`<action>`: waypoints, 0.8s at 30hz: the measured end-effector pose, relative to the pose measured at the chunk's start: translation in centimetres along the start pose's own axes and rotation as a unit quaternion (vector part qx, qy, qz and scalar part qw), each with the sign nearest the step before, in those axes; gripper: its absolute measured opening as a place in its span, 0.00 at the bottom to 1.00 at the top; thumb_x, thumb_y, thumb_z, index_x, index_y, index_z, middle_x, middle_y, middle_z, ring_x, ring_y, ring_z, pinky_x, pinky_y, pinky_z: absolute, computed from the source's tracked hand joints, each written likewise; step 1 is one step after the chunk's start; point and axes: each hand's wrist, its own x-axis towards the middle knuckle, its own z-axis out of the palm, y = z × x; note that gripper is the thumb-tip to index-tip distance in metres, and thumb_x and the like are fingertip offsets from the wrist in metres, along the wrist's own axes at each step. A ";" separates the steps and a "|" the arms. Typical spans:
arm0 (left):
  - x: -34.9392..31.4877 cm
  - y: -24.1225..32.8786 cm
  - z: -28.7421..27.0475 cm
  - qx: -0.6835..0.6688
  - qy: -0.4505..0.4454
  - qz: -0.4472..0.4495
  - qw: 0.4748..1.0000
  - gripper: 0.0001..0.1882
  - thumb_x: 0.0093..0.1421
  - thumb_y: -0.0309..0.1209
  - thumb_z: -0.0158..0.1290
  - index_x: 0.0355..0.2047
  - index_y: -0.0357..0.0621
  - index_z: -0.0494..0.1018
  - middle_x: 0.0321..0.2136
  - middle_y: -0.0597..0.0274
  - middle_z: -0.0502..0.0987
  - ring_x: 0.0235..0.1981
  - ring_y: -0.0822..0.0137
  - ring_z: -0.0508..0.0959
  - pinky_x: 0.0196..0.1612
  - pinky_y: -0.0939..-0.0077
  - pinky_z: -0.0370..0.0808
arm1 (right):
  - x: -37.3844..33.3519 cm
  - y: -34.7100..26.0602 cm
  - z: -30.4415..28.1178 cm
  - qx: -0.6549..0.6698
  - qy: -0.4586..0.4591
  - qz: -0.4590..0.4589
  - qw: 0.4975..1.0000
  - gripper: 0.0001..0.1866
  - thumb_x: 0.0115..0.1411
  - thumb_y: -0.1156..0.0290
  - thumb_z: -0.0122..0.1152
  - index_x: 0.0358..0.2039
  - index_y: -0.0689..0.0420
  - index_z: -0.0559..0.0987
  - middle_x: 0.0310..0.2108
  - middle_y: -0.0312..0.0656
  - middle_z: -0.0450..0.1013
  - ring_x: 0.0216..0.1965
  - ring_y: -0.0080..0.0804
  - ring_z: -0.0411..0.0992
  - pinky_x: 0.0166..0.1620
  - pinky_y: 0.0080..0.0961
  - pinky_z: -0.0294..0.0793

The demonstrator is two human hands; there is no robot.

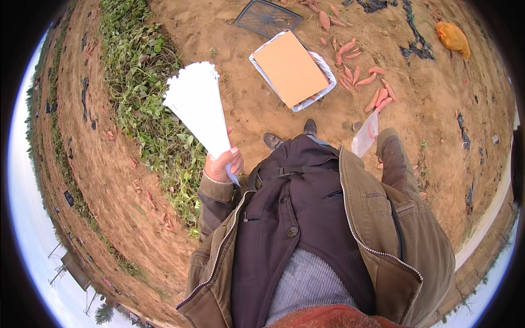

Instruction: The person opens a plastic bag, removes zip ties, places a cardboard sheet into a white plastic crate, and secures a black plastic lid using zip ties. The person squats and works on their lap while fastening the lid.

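In my raised left hand (225, 165) is a fan-shaped bundle of thin white strips (197, 104), gripped at its narrow end. The wide, scalloped end spreads up and away from me, over the green vines. Low by my right side hangs a clear plastic bag (363, 140), right at the cuff of my right sleeve (389, 143). A pinkish shape shows through the bag; my right hand is mostly hidden there and seems to grip it. Ahead of my shoes stands a crate lined with whitish plastic (330, 72), with a flat orange-tan board (290, 68) across its top.
Several sweet potatoes (367, 80) lie on the soil to the right of the crate. Beyond it rests a black plastic mesh tray (268, 17). Leafy vines (143, 93) run along the left. An orange sack (453, 39) sits far right, near scraps of black film (418, 44).
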 end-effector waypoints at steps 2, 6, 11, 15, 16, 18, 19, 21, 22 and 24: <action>0.9 0.7 0.8 -0.009 -0.028 -0.003 1.000 0.37 0.62 0.21 0.57 0.71 0.39 0.59 0.22 0.62 0.68 0.14 0.69 0.66 0.19 0.70 0.65 | -2.9 -3.5 0.1 -0.038 -0.030 -0.055 0.997 0.37 0.65 0.53 0.71 0.64 0.69 0.75 0.60 0.50 0.78 0.61 0.39 0.76 0.60 0.35 0.75; 3.1 1.7 3.2 -0.028 -0.110 -0.037 0.993 0.35 0.62 0.20 0.57 0.70 0.42 0.62 0.22 0.63 0.70 0.15 0.69 0.66 0.20 0.70 0.65 | -11.9 -15.1 -3.3 0.448 -0.204 -0.239 0.837 0.42 0.66 0.52 0.73 0.70 0.67 0.68 0.63 0.53 0.74 0.65 0.42 0.73 0.66 0.38 0.72; 5.7 1.5 7.0 0.078 -0.127 -0.119 0.982 0.32 0.63 0.23 0.58 0.67 0.38 0.66 0.19 0.63 0.68 0.15 0.69 0.67 0.21 0.71 0.65 | -27.5 -27.8 -10.9 0.482 -0.481 -0.530 0.505 0.49 0.66 0.49 0.72 0.75 0.62 0.58 0.69 0.57 0.67 0.70 0.48 0.68 0.72 0.44 0.69; 6.1 0.4 8.9 0.107 -0.120 -0.121 0.980 0.17 0.62 0.25 0.61 0.50 0.37 0.73 0.18 0.63 0.70 0.16 0.69 0.68 0.22 0.72 0.65 | -35.0 -32.4 -14.4 0.514 -0.523 -0.539 0.414 0.39 0.67 0.60 0.70 0.71 0.64 0.64 0.65 0.58 0.71 0.68 0.47 0.71 0.67 0.46 0.75; 6.0 0.1 9.0 0.106 -0.116 -0.107 0.982 0.14 0.62 0.25 0.62 0.47 0.37 0.73 0.18 0.63 0.70 0.16 0.69 0.68 0.22 0.72 0.65 | -35.9 -32.8 -14.8 0.537 -0.523 -0.517 0.414 0.38 0.65 0.62 0.71 0.69 0.64 0.66 0.62 0.58 0.73 0.65 0.47 0.74 0.64 0.45 0.78; 5.8 -0.4 8.8 0.091 -0.115 -0.095 0.985 0.22 0.63 0.25 0.61 0.57 0.35 0.74 0.19 0.64 0.71 0.15 0.70 0.69 0.21 0.74 0.69 | -37.1 -33.4 -14.8 0.584 -0.521 -0.455 0.425 0.34 0.63 0.67 0.72 0.66 0.64 0.69 0.56 0.57 0.78 0.59 0.45 0.79 0.57 0.43 0.83; 5.7 -0.7 8.6 0.105 -0.111 -0.093 0.984 0.22 0.63 0.25 0.61 0.57 0.35 0.74 0.20 0.64 0.72 0.15 0.71 0.70 0.21 0.74 0.69 | -37.4 -33.8 -14.7 0.576 -0.536 -0.463 0.408 0.32 0.62 0.70 0.72 0.64 0.64 0.70 0.52 0.55 0.78 0.54 0.43 0.81 0.54 0.41 0.84; 5.5 -1.3 8.1 0.118 -0.098 -0.086 0.984 0.21 0.63 0.26 0.61 0.56 0.36 0.75 0.21 0.64 0.74 0.16 0.71 0.72 0.22 0.75 0.70 | -37.8 -34.4 -14.4 0.575 -0.544 -0.448 0.416 0.29 0.61 0.74 0.73 0.60 0.65 0.73 0.43 0.50 0.80 0.44 0.39 0.83 0.47 0.37 0.85; 5.5 -1.6 8.0 0.118 -0.094 -0.072 0.986 0.20 0.62 0.26 0.61 0.55 0.36 0.75 0.21 0.64 0.74 0.16 0.71 0.72 0.22 0.75 0.70 | -37.9 -34.8 -14.2 0.567 -0.539 -0.460 0.419 0.27 0.61 0.75 0.73 0.58 0.65 0.74 0.40 0.48 0.79 0.41 0.38 0.82 0.45 0.36 0.84; 5.8 -1.9 7.8 0.124 -0.088 -0.049 0.987 0.20 0.62 0.26 0.61 0.54 0.36 0.76 0.21 0.64 0.75 0.17 0.71 0.73 0.22 0.75 0.70 | -38.1 -35.4 -14.3 0.556 -0.523 -0.484 0.428 0.23 0.60 0.78 0.72 0.54 0.64 0.76 0.35 0.44 0.77 0.35 0.34 0.80 0.42 0.35 0.83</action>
